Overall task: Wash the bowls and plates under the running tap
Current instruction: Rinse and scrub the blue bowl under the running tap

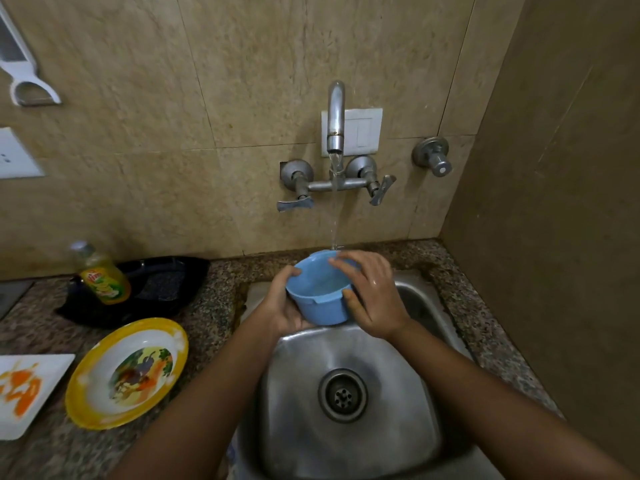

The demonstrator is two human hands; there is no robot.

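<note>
A small blue plastic bowl (320,299) is held over the steel sink (349,441), under the water stream from the wall tap (336,116). My left hand (282,306) grips the bowl from the left and below, thumb on its rim. My right hand (372,292) holds its right side, fingers curled over the far rim and thumb on the outer wall. A yellow-rimmed plate (128,372) with a cartoon print lies on the counter left of the sink. A white square plate (27,389) with orange smears lies at the far left.
A dish-soap bottle (102,275) stands in a black tray (156,289) behind the plates. Two lever handles (296,202) flank the tap, and another valve (434,159) sits to the right. A wall closes off the right side. The drain (343,394) lies mid-sink.
</note>
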